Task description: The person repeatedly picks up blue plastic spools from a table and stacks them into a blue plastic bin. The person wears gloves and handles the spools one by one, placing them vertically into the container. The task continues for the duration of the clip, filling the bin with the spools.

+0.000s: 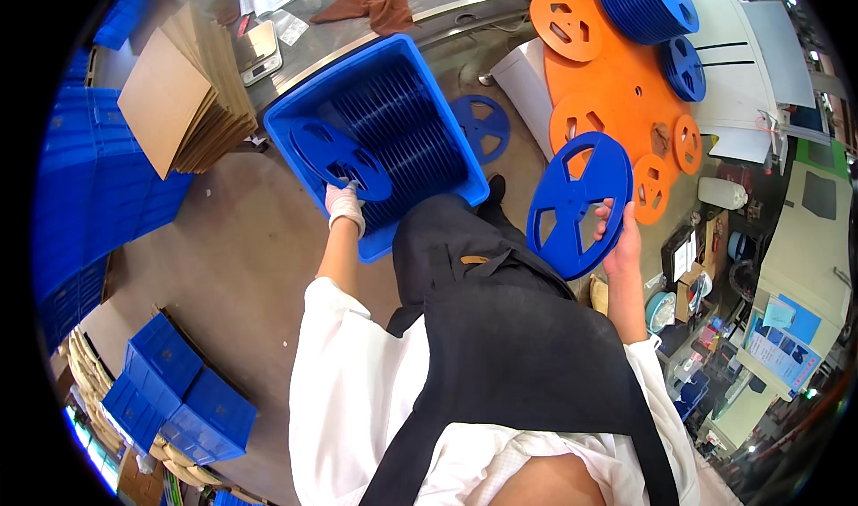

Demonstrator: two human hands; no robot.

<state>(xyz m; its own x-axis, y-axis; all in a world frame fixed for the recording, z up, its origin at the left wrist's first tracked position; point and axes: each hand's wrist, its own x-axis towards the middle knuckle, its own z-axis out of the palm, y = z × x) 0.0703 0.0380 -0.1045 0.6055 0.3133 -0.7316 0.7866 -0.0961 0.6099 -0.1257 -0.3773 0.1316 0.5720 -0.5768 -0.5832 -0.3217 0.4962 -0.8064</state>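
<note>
My left hand (pixel 345 207), in a pale glove, grips the near edge of a blue plastic reel flange (pixel 308 148) inside a blue crate (pixel 284 139). That flange lies tilted against many more dark blue flanges (pixel 393 104) standing in close rows in the crate. On the right, my right hand (pixel 623 238) holds up another blue flange (pixel 572 189) by its rim. Its fingers reach through one of the cut-out openings. One more blue flange (pixel 490 129) rests low beside the crate's right wall.
An orange round table (pixel 617 77) at the far right bears several orange flanges (pixel 565 25) and a stack of blue flanges (pixel 643 5). Cardboard sheets (pixel 174 104) stand at the left near a small scale (pixel 261 52). Stacked blue crates (pixel 107 175) line the left side; others (pixel 183 385) stand lower left.
</note>
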